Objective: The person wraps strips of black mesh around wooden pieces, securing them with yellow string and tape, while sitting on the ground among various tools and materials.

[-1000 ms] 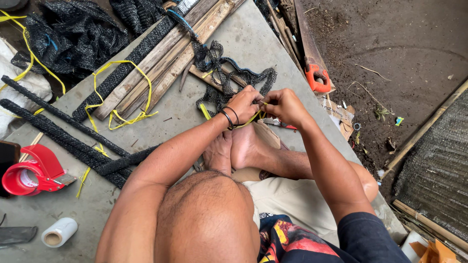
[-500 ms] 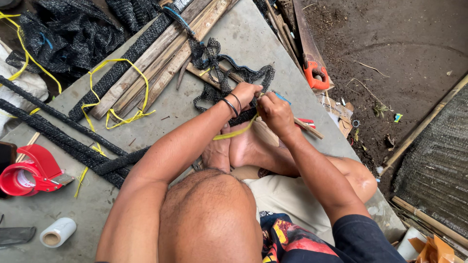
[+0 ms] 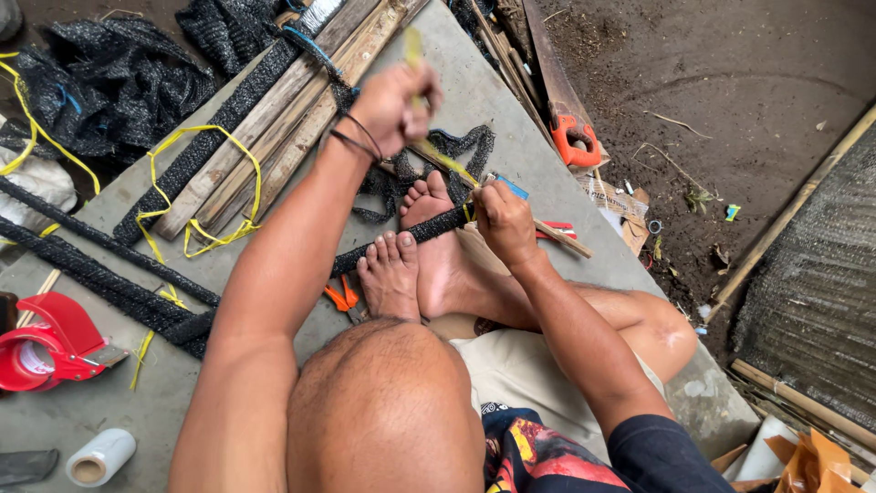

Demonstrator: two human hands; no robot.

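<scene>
I sit on a concrete slab [image 3: 538, 119] with my bare feet [image 3: 415, 260] in front of me. My left hand [image 3: 394, 102] is raised and grips a yellow strap [image 3: 440, 153], pulled taut upward. My right hand [image 3: 502, 219] is closed on the end of a stick wrapped in black mesh [image 3: 401, 242], where the yellow strap winds around it. The wrapped stick lies across my toes. A loose piece of black netting [image 3: 456, 146] lies just beyond my feet.
Wooden slats [image 3: 274, 128] with yellow strap loops [image 3: 205, 183] lie at the left, beside more mesh-wrapped sticks [image 3: 100, 274]. Orange-handled pliers [image 3: 342, 297], a red tape dispenser [image 3: 46, 342], a white tape roll [image 3: 100, 456] and an orange-handled saw [image 3: 570, 137] are around. Dirt ground lies right.
My left hand has risen up and away from my right hand, drawing the yellow strap tight. My right hand stays on the wrapped stick by my feet.
</scene>
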